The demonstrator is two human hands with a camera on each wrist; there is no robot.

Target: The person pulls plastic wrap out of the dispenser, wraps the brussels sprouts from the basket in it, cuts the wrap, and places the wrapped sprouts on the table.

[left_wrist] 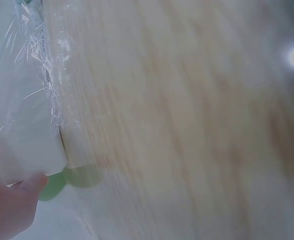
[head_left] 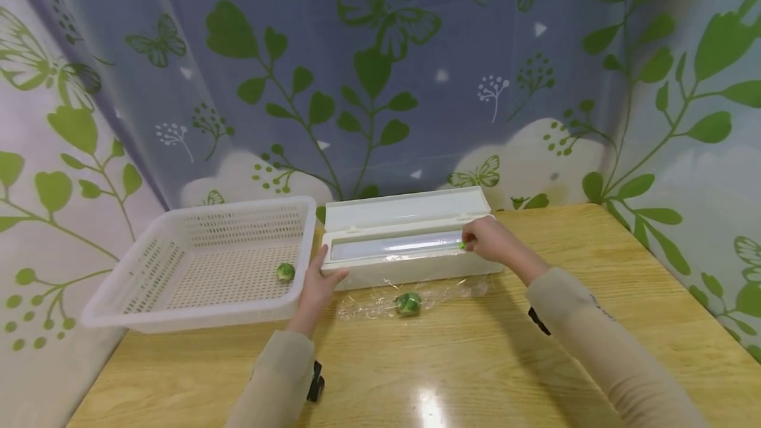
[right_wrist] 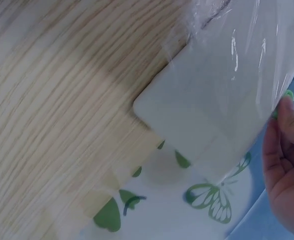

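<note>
A white cling film dispenser [head_left: 410,272] lies on the table with its lid [head_left: 407,211] raised at the back. My left hand [head_left: 316,288] grips its left end, thumb along the front. At the right end my right hand [head_left: 491,240] pinches a small green slide cutter [head_left: 462,245], partly hidden by the fingers; the right wrist view shows the green cutter [right_wrist: 289,94] between thumb and finger. Clear cling film [head_left: 365,309] hangs over the front onto the table. A Brussels sprout [head_left: 407,304] sits on that film.
To the left stands a white plastic basket [head_left: 205,314] with one Brussels sprout [head_left: 285,273] inside, its right wall close to my left hand. The wooden table [head_left: 475,368] reaches back to a patterned curtain [head_left: 416,84].
</note>
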